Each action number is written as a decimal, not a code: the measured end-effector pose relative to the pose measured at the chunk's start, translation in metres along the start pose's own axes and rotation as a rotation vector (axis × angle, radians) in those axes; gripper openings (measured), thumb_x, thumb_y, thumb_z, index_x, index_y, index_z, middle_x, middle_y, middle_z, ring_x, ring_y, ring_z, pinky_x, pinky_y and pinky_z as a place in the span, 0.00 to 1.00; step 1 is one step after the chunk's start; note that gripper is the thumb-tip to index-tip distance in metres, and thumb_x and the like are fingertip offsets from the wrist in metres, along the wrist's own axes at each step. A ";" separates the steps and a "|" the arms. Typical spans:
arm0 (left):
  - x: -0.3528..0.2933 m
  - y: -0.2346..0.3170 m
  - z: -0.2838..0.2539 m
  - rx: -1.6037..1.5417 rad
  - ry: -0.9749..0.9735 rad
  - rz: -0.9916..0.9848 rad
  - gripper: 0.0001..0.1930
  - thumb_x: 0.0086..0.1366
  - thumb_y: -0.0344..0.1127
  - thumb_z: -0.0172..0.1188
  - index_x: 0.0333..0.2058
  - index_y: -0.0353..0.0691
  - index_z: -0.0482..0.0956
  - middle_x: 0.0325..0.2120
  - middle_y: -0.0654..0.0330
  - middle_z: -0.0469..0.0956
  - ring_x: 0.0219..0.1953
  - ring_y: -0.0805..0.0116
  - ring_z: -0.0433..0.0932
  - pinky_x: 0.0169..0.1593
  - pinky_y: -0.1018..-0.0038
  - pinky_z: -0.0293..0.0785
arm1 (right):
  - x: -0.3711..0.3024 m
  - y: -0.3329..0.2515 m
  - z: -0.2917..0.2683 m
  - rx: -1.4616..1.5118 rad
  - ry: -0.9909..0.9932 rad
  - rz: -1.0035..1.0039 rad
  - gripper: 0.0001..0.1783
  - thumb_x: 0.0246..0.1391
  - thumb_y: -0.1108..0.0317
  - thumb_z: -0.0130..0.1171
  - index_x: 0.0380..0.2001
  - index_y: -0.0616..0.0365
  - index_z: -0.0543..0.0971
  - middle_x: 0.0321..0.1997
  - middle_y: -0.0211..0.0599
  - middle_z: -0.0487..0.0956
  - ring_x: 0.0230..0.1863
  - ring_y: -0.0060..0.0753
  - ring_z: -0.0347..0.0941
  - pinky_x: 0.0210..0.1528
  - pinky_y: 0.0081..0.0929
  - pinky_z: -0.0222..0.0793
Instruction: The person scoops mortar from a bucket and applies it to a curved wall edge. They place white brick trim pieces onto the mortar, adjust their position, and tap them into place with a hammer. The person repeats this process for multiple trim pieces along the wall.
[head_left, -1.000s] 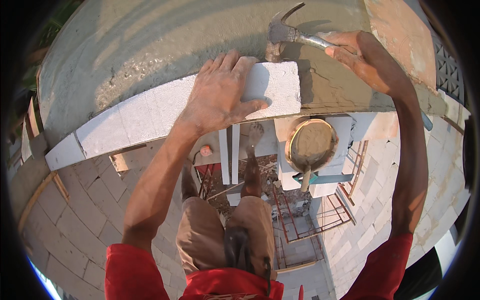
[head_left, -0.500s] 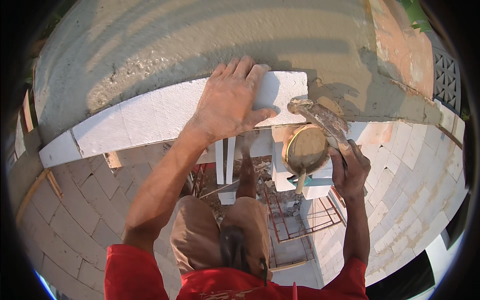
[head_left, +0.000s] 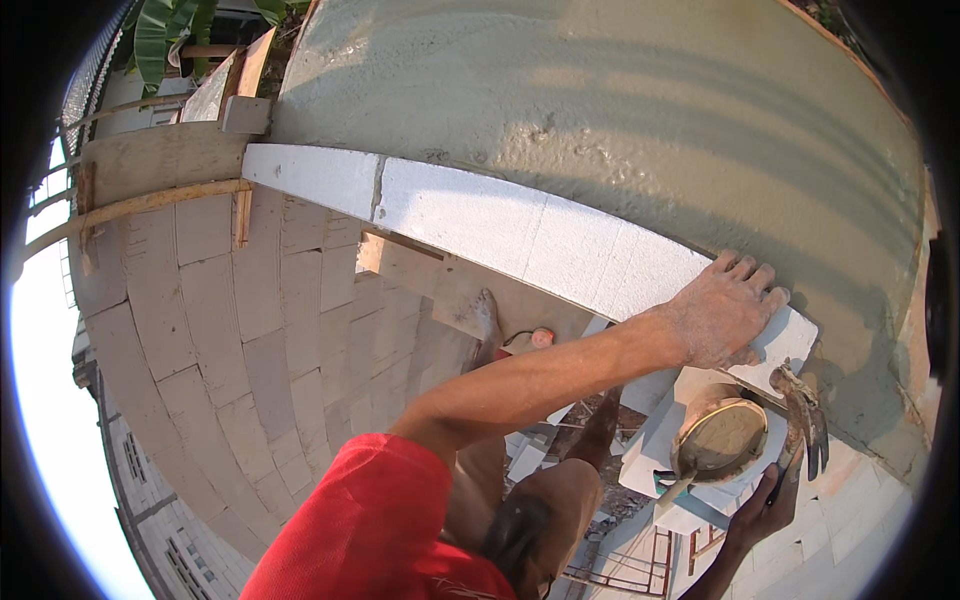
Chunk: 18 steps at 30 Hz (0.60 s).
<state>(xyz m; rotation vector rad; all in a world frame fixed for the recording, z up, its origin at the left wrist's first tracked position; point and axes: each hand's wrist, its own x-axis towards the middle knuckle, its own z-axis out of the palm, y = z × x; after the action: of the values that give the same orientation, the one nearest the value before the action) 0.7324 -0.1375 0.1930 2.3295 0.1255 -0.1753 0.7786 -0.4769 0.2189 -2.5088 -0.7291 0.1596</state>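
A block (head_left: 570, 245) is steadied by the spread left hand (head_left: 725, 312); at four o'clock, a hammer (head_left: 797, 408) is gripped by the right hand (head_left: 768, 512), measured taps seemingly required.

White block (head_left: 570, 247) lying flat, claw hammer (head_left: 798, 408) beside its end

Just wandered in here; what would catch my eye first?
Probably the long row of flat white masonry blocks cutting diagonally across the middle, bordering a broad, grey, wet-looking cement surface above. At the row's right end, the dusty bare left hand rests, and the bare right hand grips a worn metal claw hammer.
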 end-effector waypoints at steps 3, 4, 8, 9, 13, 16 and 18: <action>-0.036 -0.026 -0.026 0.040 0.183 -0.039 0.35 0.64 0.47 0.69 0.64 0.35 0.70 0.60 0.42 0.72 0.67 0.43 0.67 0.73 0.49 0.59 | -0.003 -0.027 0.004 0.067 -0.048 0.046 0.16 0.71 0.68 0.57 0.49 0.74 0.81 0.36 0.49 0.84 0.33 0.37 0.78 0.38 0.35 0.73; -0.054 -0.040 -0.040 0.065 0.217 -0.073 0.33 0.65 0.45 0.68 0.64 0.36 0.70 0.60 0.44 0.72 0.68 0.44 0.67 0.73 0.51 0.60 | -0.004 -0.040 0.007 0.075 -0.074 0.032 0.17 0.71 0.68 0.58 0.51 0.73 0.81 0.39 0.51 0.85 0.36 0.39 0.79 0.40 0.35 0.74; -0.157 -0.105 -0.115 0.289 0.360 -0.284 0.32 0.61 0.43 0.71 0.63 0.45 0.74 0.61 0.53 0.72 0.67 0.50 0.67 0.73 0.50 0.62 | -0.003 -0.095 0.018 0.145 -0.235 0.028 0.20 0.70 0.65 0.59 0.55 0.72 0.80 0.49 0.56 0.85 0.45 0.49 0.82 0.51 0.39 0.75; -0.188 -0.119 -0.136 0.319 0.327 -0.379 0.35 0.58 0.45 0.74 0.63 0.47 0.74 0.63 0.54 0.72 0.69 0.49 0.65 0.73 0.50 0.61 | -0.004 -0.108 0.028 0.179 -0.245 -0.007 0.20 0.69 0.65 0.59 0.55 0.72 0.80 0.48 0.55 0.85 0.45 0.49 0.82 0.51 0.39 0.75; -0.296 -0.164 -0.204 0.467 0.192 -0.590 0.52 0.42 0.51 0.81 0.69 0.54 0.68 0.71 0.57 0.63 0.75 0.48 0.54 0.79 0.46 0.52 | -0.007 -0.159 0.053 0.312 -0.351 -0.153 0.19 0.62 0.69 0.62 0.54 0.69 0.82 0.46 0.53 0.85 0.43 0.54 0.83 0.46 0.42 0.76; -0.334 -0.197 -0.220 0.586 0.072 -0.593 0.62 0.37 0.51 0.83 0.73 0.57 0.61 0.74 0.60 0.56 0.77 0.49 0.48 0.81 0.44 0.44 | -0.009 -0.202 0.081 0.270 -0.379 -0.424 0.25 0.50 0.75 0.66 0.55 0.63 0.84 0.39 0.43 0.84 0.34 0.47 0.80 0.37 0.38 0.77; -0.347 -0.216 -0.220 0.552 0.029 -0.567 0.65 0.37 0.49 0.83 0.76 0.61 0.56 0.77 0.62 0.51 0.79 0.50 0.45 0.81 0.41 0.38 | -0.013 -0.232 0.104 0.274 -0.459 -0.582 0.28 0.47 0.76 0.67 0.56 0.57 0.85 0.37 0.38 0.82 0.29 0.41 0.77 0.32 0.34 0.76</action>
<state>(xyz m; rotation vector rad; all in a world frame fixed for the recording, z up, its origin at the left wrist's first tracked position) 0.3791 0.1576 0.2482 2.7831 0.8469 -0.5101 0.6333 -0.2699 0.2476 -1.9206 -1.4739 0.5881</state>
